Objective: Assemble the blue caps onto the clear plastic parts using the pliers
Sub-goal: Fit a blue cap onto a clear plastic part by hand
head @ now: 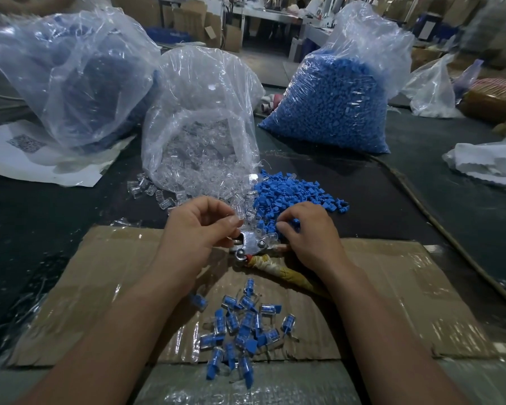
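Nearest you lay the finished pieces [240, 331] on the cardboard [105, 273], and just beyond them the pliers [250, 247] rested between your hands, metal head under your left hand [199, 226], wrapped handle running back beneath your right wrist. Your left thumb and forefinger pinched a clear plastic part [241, 212] just above that head, while your right hand [307, 233] curled its fingertips onto a blue cap [294, 222] (pinched or merely touched, I couldn't tell) just right of it.

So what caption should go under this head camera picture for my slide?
Left hand pinches a clear part, right hand pinches a blue cap, above pliers on cardboard.
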A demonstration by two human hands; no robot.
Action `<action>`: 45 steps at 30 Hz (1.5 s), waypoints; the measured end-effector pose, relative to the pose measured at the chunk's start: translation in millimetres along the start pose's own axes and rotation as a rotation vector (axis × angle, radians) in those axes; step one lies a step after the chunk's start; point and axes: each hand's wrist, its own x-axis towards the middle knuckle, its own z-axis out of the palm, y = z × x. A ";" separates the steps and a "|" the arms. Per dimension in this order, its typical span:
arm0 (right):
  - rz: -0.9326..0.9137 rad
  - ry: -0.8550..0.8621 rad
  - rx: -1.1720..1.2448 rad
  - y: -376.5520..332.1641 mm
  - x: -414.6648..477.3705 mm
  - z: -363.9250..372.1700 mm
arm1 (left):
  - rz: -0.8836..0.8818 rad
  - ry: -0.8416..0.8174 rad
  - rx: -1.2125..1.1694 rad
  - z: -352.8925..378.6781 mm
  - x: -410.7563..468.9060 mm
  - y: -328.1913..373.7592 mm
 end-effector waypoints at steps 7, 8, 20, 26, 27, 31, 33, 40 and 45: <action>0.034 0.147 0.399 -10.3 -11.4 -14.5 | 0.020 0.004 0.041 1.2 -1.9 2.5; 0.016 0.125 0.423 -14.3 -13.8 -16.1 | 0.027 0.006 0.053 2.0 -2.2 2.8; -0.244 0.087 0.522 -43.8 -32.5 -8.6 | 0.081 0.052 0.163 4.0 -1.7 -1.4; -0.298 0.072 0.422 -43.0 -31.1 -4.6 | 0.109 0.043 0.199 5.8 -3.0 -2.2; -0.303 0.079 0.405 -42.5 -30.9 -4.4 | 0.115 0.039 0.205 6.1 -3.7 -1.7; -0.324 0.103 0.388 -41.8 -30.7 -5.1 | 0.123 0.026 0.202 5.5 -5.8 1.5; -0.339 0.096 0.415 -41.2 -30.6 -7.1 | 0.117 0.016 0.193 4.4 -5.7 2.7; -0.383 0.172 0.442 -40.0 -29.2 -9.4 | 0.026 -0.056 0.024 3.9 -5.4 5.7; -0.322 0.095 0.606 -39.8 -30.5 -8.4 | -0.052 -0.115 -0.088 0.6 -3.8 6.2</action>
